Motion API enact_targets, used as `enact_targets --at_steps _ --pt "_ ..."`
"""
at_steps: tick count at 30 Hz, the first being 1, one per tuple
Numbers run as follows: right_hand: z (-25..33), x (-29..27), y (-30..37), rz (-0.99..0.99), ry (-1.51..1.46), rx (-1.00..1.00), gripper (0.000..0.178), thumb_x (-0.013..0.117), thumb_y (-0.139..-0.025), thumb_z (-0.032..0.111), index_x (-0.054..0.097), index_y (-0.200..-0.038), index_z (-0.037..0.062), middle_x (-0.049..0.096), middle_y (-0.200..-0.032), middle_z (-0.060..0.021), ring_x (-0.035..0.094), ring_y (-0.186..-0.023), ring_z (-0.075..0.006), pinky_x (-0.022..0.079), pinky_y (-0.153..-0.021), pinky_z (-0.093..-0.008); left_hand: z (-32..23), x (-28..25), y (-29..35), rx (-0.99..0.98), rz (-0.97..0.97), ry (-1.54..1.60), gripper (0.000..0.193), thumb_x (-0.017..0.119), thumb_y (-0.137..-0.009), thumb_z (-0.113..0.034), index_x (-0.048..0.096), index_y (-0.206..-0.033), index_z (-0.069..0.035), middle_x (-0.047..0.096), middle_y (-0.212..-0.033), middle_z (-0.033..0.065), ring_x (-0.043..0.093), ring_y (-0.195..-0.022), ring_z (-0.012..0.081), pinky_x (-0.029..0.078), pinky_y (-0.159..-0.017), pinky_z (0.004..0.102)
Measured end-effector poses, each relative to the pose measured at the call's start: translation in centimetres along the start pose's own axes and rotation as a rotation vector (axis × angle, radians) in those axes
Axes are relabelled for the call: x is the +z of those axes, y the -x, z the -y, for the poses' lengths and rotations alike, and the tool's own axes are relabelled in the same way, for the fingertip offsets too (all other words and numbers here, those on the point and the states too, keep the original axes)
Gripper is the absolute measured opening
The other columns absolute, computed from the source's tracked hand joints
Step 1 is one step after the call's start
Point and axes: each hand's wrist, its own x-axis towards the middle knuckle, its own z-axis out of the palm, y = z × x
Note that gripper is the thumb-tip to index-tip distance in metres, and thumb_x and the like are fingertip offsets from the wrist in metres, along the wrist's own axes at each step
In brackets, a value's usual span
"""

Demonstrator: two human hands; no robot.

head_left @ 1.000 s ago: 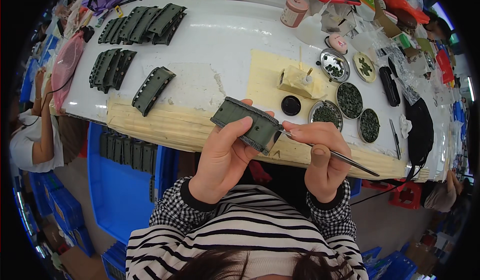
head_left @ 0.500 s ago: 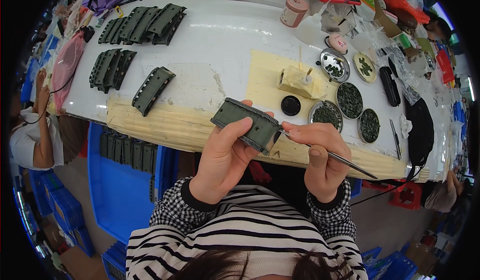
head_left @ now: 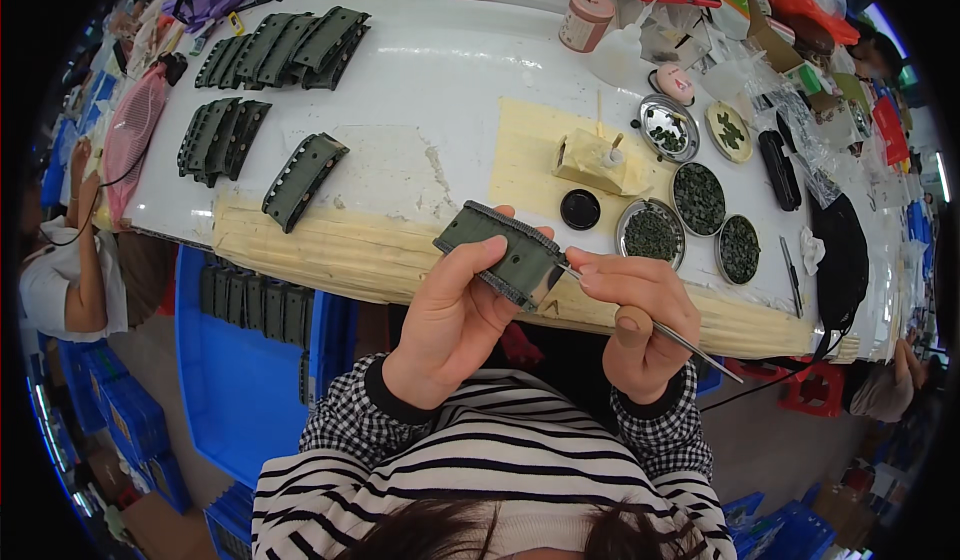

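Note:
Above the near table edge, my left hand (head_left: 440, 330) grips a curved dark green panel (head_left: 500, 252) with ridged long edges and a small round hole. My thumb lies across its face, with fingers behind. Closed around a thin metal tool (head_left: 690, 340), my right hand (head_left: 645, 310) holds the tool's tip at the panel's right end. Whether the tip touches the panel is too small to tell. Just beyond are round tins of small dark green pieces (head_left: 698, 200), a small black round lid (head_left: 580, 209) and a yellowish taped block (head_left: 595, 160).
More green panels (head_left: 285, 50) lie at the table's left, one apart from the others (head_left: 305, 182). Below the edge, a blue crate (head_left: 235, 380) holds several panels. Tweezers (head_left: 792, 277), a black case (head_left: 779, 172) and a black mask-like cloth (head_left: 840, 270) lie right. Another person (head_left: 70, 270) sits left.
The panel has shifted slightly right in my left hand. My right hand has moved a little left, and the tool's back end has swung lower.

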Motion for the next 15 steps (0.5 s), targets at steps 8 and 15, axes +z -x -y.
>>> enact_targets --at_steps 8,15 --pt "0.20 -0.01 0.08 -0.004 0.001 -0.005 0.015 0.061 -0.086 0.002 0.069 -0.098 -0.0022 0.070 -0.100 -0.0179 0.070 -0.089 -0.0259 0.054 -0.073 -0.0293 0.02 0.31 0.07 0.019 -0.006 -0.027 0.035 0.056 -0.093 -0.011 0.046 -0.127 -0.004 0.058 -0.121 0.0191 0.061 -0.110 0.0227 0.054 -0.093 0.0361" --pt "0.62 -0.52 -0.13 0.056 0.044 0.019 0.015 0.062 -0.083 -0.001 0.068 -0.097 -0.0023 0.069 -0.099 -0.0174 0.070 -0.090 -0.0263 0.055 -0.073 -0.0292 0.05 0.42 0.14 0.041 -0.009 -0.055 0.036 0.056 -0.093 -0.011 0.044 -0.126 -0.004 0.058 -0.120 0.0196 0.061 -0.110 0.0236 0.054 -0.091 0.0369"
